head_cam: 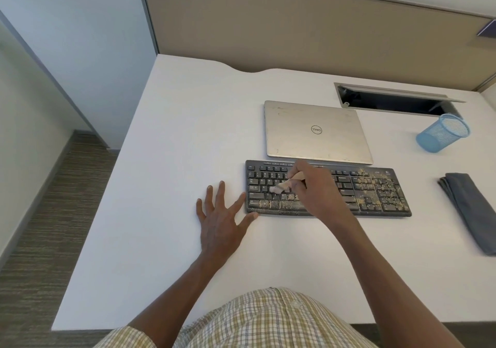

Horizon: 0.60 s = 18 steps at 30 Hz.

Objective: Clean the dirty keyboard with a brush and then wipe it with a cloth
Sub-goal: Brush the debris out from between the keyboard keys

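A black keyboard (375,192) lies on the white desk (166,159), with tan dust thick on its right keys and along its bottom row. My right hand (315,189) grips a small wooden-handled brush (284,185) over the keyboard's left half, its pale bristles down on the keys. My left hand (220,218) lies flat on the desk with fingers spread, its thumb and forefinger touching the keyboard's left end. A folded grey cloth (468,208) rests on the desk to the right of the keyboard.
A closed silver laptop (314,131) sits just behind the keyboard. A blue mesh cup (442,132) lies on its side at the back right, near an open cable slot (394,100). The desk's left edge drops to carpet.
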Each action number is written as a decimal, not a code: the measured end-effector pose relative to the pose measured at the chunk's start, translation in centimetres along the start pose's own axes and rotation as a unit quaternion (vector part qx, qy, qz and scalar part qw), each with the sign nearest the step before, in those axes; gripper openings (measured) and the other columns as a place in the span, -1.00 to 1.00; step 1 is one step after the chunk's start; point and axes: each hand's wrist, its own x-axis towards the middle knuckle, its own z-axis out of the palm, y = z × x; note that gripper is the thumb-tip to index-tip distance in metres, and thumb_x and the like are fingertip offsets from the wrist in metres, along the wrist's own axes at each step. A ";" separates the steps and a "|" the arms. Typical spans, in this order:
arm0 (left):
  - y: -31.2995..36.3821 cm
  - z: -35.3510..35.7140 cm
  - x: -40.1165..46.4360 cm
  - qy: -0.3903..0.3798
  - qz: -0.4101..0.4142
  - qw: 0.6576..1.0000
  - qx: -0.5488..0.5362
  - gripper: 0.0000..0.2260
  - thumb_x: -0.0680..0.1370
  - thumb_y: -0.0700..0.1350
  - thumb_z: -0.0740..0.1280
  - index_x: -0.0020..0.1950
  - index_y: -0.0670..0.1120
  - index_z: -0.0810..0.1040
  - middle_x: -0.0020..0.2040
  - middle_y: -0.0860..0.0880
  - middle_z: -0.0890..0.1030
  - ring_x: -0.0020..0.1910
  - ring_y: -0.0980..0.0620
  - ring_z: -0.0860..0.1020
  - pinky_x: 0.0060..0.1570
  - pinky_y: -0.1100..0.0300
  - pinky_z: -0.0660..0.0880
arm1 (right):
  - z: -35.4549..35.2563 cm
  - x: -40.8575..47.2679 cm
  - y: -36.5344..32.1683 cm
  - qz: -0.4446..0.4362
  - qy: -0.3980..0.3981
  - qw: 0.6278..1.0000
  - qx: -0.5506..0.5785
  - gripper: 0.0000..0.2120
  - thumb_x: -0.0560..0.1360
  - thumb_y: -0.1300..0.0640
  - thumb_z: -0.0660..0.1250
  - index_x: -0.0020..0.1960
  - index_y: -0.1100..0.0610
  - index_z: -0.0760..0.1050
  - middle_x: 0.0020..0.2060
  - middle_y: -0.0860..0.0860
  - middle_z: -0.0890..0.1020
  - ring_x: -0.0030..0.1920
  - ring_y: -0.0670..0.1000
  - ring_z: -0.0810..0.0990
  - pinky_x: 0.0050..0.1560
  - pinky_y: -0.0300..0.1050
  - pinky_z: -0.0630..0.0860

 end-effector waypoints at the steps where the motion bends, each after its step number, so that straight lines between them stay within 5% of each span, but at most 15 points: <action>1: 0.0 0.0 0.0 0.000 0.001 1.000 -0.001 -0.41 0.54 0.47 0.06 0.49 0.26 0.42 0.67 -0.08 0.08 0.64 -0.16 -0.07 0.54 -0.26 -0.08 | 0.2 -0.1 0.3 -0.026 -0.006 0.999 -0.019 -0.83 0.50 0.40 0.29 -0.09 0.14 0.51 -0.33 -0.03 0.63 -0.40 -0.01 0.56 -0.43 -0.14 0.47; 5: 0.0 -0.1 0.1 -0.005 -0.003 1.000 -0.002 -0.40 0.54 0.47 0.06 0.49 0.26 0.42 0.67 -0.07 0.06 0.64 -0.16 -0.08 0.54 -0.25 -0.10 | -0.4 -0.5 2.0 -0.053 -0.012 0.995 -0.088 -0.80 0.46 0.42 0.33 -0.13 0.13 0.52 -0.35 -0.06 0.61 -0.43 -0.25 0.44 -0.43 -0.39 0.26; 9: 0.0 0.0 0.0 0.005 -0.001 1.000 0.002 -0.39 0.54 0.48 0.03 0.49 0.25 0.43 0.66 -0.08 0.09 0.64 -0.17 -0.05 0.54 -0.27 -0.07 | -1.1 -0.4 2.2 -0.046 0.012 0.995 -0.090 -0.81 0.46 0.42 0.33 -0.11 0.14 0.50 -0.35 -0.03 0.64 -0.44 -0.06 0.47 -0.47 -0.32 0.30; 12: 0.0 0.0 0.0 0.005 0.000 1.000 0.003 -0.39 0.54 0.48 0.03 0.48 0.25 0.44 0.66 -0.09 0.10 0.64 -0.17 -0.05 0.53 -0.26 -0.07 | -0.6 -0.2 1.6 -0.041 0.012 0.998 -0.044 -0.84 0.48 0.39 0.33 -0.10 0.15 0.51 -0.36 -0.09 0.59 -0.44 -0.13 0.50 -0.45 -0.28 0.36; 18: -0.1 0.2 0.1 0.006 0.001 1.000 0.003 -0.41 0.55 0.46 0.06 0.48 0.25 0.43 0.66 -0.09 0.10 0.64 -0.17 -0.05 0.54 -0.27 -0.06 | -0.9 -0.6 1.9 -0.041 0.014 0.990 -0.136 -0.79 0.44 0.43 0.35 -0.10 0.13 0.51 -0.33 0.01 0.67 -0.42 -0.17 0.44 -0.42 -0.35 0.24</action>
